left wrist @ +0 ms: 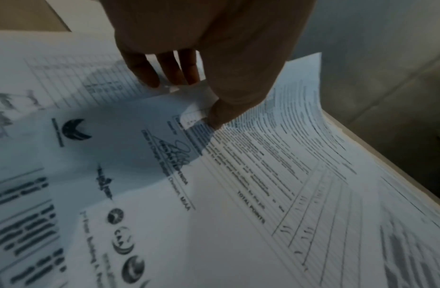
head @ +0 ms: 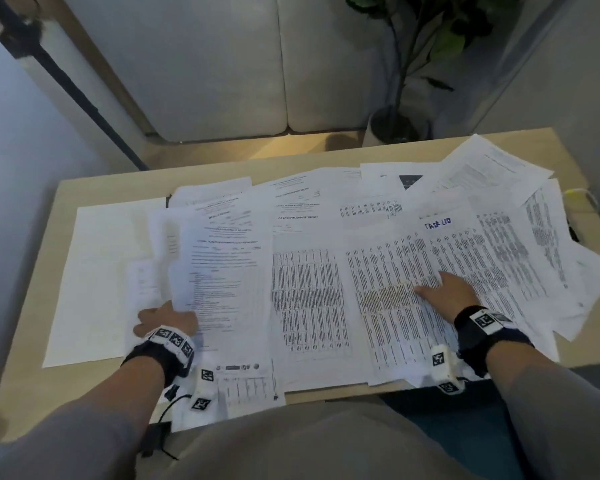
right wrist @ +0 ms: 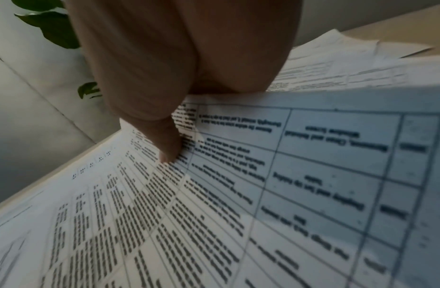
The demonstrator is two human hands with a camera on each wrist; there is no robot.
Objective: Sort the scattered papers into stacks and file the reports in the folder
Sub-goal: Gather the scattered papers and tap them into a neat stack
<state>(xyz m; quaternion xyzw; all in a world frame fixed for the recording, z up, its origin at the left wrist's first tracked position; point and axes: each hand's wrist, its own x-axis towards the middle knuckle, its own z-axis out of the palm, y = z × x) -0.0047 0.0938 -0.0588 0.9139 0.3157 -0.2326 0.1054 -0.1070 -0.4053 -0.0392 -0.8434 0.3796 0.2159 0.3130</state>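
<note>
Most of the print on the scattered white printed papers (head: 309, 271) is too blurred to read, and the sheets overlap so heavily that few show whole; the nearest ones hang past the front edge of the pale wooden desk (head: 39, 271). A dark corner (head: 168, 202), possibly a folder, peeks out from under the far sheets left of centre, but what it is cannot be told. In the left wrist view the fingertips (left wrist: 149, 78) disappear behind a lifted sheet.

The papers are white sheets: some carry dense tables, others headed text with logos along the bottom. One table sheet bears a blue handwritten note (head: 438, 226) at its top. A blank white sheet (head: 97, 282) lies flat at the desk's left.

The sheets in the middle lie with their long axis running away from the person, headings at the far end; those at the far right are fanned at angles.

The left hand (head: 167, 318) pinches the near left edge of a text report sheet (head: 222, 271), thumb on top and fingers beneath, raising that edge into a curl. The right hand (head: 445, 289) lies flat, fingers spread, pressing on a table sheet (head: 395, 299) right of centre.
</note>
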